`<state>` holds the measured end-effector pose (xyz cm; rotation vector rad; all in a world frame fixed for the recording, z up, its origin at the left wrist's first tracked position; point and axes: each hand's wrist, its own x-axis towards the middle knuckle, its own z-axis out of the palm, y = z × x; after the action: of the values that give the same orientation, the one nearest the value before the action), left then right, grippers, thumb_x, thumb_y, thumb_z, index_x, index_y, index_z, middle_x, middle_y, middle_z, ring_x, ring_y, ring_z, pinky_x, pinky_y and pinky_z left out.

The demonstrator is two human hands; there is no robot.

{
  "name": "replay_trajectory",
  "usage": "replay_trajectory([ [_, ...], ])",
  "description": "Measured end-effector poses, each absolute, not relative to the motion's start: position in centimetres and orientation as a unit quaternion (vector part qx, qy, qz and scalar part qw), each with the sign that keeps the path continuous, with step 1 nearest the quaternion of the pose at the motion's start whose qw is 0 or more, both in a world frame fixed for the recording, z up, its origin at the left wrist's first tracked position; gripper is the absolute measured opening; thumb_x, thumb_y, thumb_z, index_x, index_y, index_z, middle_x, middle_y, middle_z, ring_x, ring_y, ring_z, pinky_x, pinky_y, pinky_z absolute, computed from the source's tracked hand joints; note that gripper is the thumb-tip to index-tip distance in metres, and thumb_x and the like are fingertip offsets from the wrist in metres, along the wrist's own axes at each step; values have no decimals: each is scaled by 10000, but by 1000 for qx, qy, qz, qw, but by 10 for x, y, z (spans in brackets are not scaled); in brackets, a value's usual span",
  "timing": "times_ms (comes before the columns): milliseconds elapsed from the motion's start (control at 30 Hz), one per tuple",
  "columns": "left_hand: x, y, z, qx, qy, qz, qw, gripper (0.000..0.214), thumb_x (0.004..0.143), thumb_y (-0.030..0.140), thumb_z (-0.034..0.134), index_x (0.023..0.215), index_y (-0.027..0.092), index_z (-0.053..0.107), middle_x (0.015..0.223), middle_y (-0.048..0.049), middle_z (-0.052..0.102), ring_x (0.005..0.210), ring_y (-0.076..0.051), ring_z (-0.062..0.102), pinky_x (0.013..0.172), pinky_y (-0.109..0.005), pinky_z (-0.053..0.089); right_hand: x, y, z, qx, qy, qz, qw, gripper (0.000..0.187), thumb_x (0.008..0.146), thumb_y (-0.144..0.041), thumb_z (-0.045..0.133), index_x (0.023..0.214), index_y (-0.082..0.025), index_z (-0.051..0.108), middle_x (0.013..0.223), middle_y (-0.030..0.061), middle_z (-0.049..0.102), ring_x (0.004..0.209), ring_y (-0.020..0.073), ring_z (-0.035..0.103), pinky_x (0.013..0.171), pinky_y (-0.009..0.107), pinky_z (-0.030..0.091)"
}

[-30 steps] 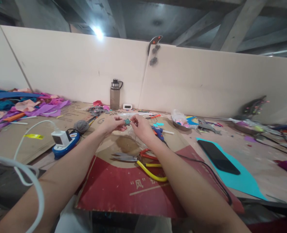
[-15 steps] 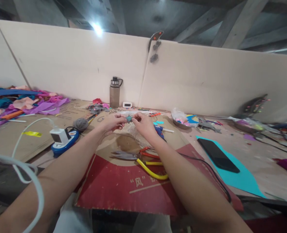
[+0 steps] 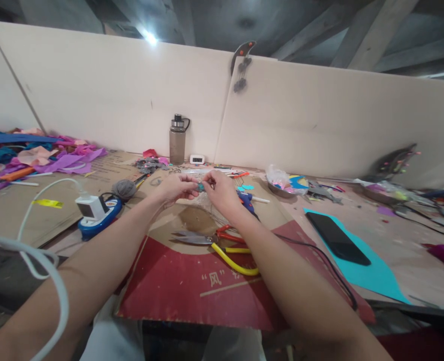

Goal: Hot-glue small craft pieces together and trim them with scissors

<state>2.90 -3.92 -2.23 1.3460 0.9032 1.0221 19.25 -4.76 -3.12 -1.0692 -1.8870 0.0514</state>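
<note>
A small teal piece (image 3: 200, 187), its kind too small to tell, is pinched between my two hands above the cardboard. My left hand (image 3: 179, 190) grips it from the left with thumb and fingers together. From the other side my right hand (image 3: 219, 189) closes its fingertips on the same piece and partly hides it. Clear crinkled plastic (image 3: 204, 201) lies just below the hands. Nearer to me, scissors (image 3: 194, 239) with yellow handles rest on the red and brown cardboard (image 3: 169, 291). Red-handled pliers (image 3: 225, 233) and a blue glue gun (image 3: 246, 201) are partly behind my right forearm.
A bottle (image 3: 177, 141) and a small white clock (image 3: 197, 159) stand at the back. On the left are a blue power strip (image 3: 94, 228), grey yarn (image 3: 125, 189) and coloured scraps (image 3: 67, 163). A phone (image 3: 337, 238) lies on turquoise sheet (image 3: 380, 283) at right; a black cable crosses the cardboard.
The teal piece showed a star-like outline between the fingertips before; now the fingers cover more of it. Both hands stay in nearly the same place, and the view has shifted slightly.
</note>
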Motion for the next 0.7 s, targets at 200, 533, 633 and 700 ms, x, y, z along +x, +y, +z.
replay_trajectory([
  [200,31,-43,-22,546,387,410,619,281,580,190,763,822,112,644,627,-37,636,513,-92,573,507,-213,464,191,-50,-32,-422,-781,14,460,64,787,-169,503,746,-185,549,774,35,562,748,161,495,688,284,380],
  [533,34,-41,-20,492,384,485,613,131,648,128,696,684,103,573,595,-40,623,514,-78,581,513,-180,464,190,-56,-29,-421,-787,-28,450,116,851,-219,459,771,-192,538,822,55,563,799,182,499,735,308,383],
  [633,35,-40,-21,482,372,507,610,121,667,93,670,702,114,556,597,-27,622,515,-74,586,550,-189,486,189,-56,-29,-444,-780,-26,440,189,880,-243,411,746,-191,533,796,60,564,768,186,495,713,312,371],
  [700,34,-38,-22,483,362,517,607,145,662,82,675,749,120,566,619,-26,635,536,-81,599,578,-206,501,189,-56,-29,-452,-778,-20,437,219,889,-255,393,736,-192,535,777,56,563,749,183,490,699,308,364],
])
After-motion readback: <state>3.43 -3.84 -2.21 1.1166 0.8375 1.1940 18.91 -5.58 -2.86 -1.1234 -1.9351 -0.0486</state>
